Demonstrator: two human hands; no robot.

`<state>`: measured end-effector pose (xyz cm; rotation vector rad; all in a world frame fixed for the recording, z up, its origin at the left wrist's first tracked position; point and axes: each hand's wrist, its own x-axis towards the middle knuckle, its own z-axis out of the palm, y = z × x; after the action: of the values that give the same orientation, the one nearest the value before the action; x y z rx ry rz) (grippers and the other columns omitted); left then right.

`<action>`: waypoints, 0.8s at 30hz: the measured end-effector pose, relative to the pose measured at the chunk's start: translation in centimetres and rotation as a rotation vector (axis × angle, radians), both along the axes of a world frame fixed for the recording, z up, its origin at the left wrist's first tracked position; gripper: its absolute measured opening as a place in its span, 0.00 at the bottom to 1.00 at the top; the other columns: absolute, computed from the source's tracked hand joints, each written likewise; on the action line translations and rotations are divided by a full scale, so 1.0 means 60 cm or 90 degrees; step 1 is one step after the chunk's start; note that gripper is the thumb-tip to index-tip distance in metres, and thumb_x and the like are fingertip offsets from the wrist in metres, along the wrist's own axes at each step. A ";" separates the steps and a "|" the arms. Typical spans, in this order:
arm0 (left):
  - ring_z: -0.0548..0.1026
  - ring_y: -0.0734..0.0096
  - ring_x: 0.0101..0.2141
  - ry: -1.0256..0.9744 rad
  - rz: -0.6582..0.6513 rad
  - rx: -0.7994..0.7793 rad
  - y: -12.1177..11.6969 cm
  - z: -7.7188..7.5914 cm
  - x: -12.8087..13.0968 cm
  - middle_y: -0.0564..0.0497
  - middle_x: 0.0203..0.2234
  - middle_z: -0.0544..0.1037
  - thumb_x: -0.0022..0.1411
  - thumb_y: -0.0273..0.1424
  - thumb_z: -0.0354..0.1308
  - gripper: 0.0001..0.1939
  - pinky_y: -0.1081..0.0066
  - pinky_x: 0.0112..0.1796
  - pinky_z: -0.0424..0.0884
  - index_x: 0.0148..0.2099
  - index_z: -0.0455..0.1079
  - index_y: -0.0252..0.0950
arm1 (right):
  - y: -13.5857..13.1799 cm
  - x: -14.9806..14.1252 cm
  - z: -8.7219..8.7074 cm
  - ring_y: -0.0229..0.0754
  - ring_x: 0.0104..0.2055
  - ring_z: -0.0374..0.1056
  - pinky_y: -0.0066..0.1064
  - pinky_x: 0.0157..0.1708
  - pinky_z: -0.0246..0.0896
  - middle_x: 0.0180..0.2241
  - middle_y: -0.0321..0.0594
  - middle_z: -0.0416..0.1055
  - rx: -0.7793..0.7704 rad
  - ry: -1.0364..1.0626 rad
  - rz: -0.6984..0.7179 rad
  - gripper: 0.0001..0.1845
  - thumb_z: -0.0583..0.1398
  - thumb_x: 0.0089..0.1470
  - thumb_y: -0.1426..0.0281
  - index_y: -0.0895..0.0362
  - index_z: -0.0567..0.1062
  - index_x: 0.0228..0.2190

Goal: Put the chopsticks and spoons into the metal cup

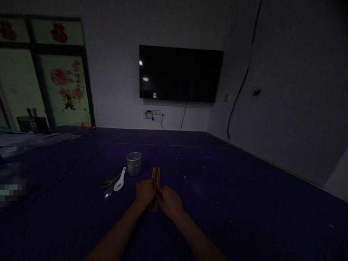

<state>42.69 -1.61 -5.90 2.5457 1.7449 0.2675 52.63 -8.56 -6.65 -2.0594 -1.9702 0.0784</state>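
Observation:
A bundle of wooden chopsticks (156, 174) lies lengthwise before me on the dark blue surface. My left hand (146, 191) is closed around its left side, and my right hand (169, 200) grips it from the right. The fingers of both hands meet over the middle of the bundle, so that part is hidden. Beyond my left hand stands a metal utensil holder (134, 165) with small holes low in its wall. Left of it rests a white soup spoon (119, 185) with a blue mark, beside metal spoons (108, 192).
The blue surface (231, 181) spreads wide, with small white scraps on the right. Clear plastic wrapping (40, 142) lies at the far left. Small orange items (92, 127) sit near the door. A television (181, 74) hangs on the back wall; a black cable (241, 85) runs down the right wall.

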 end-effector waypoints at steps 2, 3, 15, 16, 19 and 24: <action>0.75 0.58 0.46 0.003 -0.003 0.002 0.000 0.002 0.000 0.41 0.43 0.78 0.66 0.35 0.41 0.18 0.62 0.44 0.66 0.47 0.70 0.36 | 0.000 0.000 0.000 0.46 0.43 0.70 0.33 0.40 0.61 0.41 0.47 0.74 -0.001 0.004 -0.009 0.20 0.50 0.60 0.67 0.53 0.70 0.52; 0.75 0.58 0.45 0.003 -0.005 0.002 -0.001 0.002 0.000 0.41 0.43 0.78 0.66 0.35 0.41 0.18 0.62 0.43 0.66 0.47 0.70 0.36 | 0.001 0.000 0.000 0.46 0.43 0.71 0.33 0.39 0.61 0.41 0.47 0.74 -0.002 0.004 -0.013 0.20 0.50 0.60 0.67 0.53 0.71 0.51; 0.76 0.61 0.44 -0.002 -0.019 0.002 0.003 0.004 -0.006 0.42 0.41 0.79 0.67 0.37 0.42 0.18 0.66 0.42 0.66 0.46 0.71 0.37 | 0.009 0.007 -0.007 0.45 0.42 0.71 0.31 0.38 0.60 0.39 0.46 0.74 0.002 -0.019 0.000 0.18 0.50 0.60 0.65 0.54 0.75 0.45; 0.76 0.60 0.44 -0.004 -0.016 -0.001 0.004 0.005 -0.007 0.42 0.41 0.79 0.66 0.37 0.42 0.18 0.66 0.41 0.67 0.46 0.71 0.37 | 0.009 0.007 -0.007 0.45 0.42 0.71 0.31 0.38 0.60 0.39 0.45 0.74 0.003 -0.019 0.007 0.18 0.50 0.60 0.64 0.53 0.74 0.47; 0.76 0.60 0.43 -0.005 -0.009 -0.007 0.005 0.006 -0.010 0.42 0.41 0.79 0.66 0.37 0.43 0.18 0.66 0.41 0.67 0.46 0.72 0.37 | 0.008 0.006 -0.006 0.45 0.43 0.71 0.31 0.38 0.60 0.40 0.45 0.74 0.006 -0.021 0.019 0.20 0.50 0.60 0.64 0.51 0.71 0.51; 0.76 0.61 0.43 -0.009 -0.005 -0.008 0.005 0.007 -0.011 0.43 0.42 0.79 0.66 0.38 0.43 0.18 0.67 0.40 0.67 0.46 0.72 0.36 | 0.007 0.004 -0.004 0.45 0.43 0.70 0.31 0.39 0.60 0.40 0.45 0.74 0.004 -0.021 0.017 0.20 0.51 0.59 0.64 0.51 0.71 0.51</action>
<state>42.02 -1.28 -5.47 2.5345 1.7266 0.2729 52.90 -8.14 -6.86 -2.0437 -2.0161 0.0443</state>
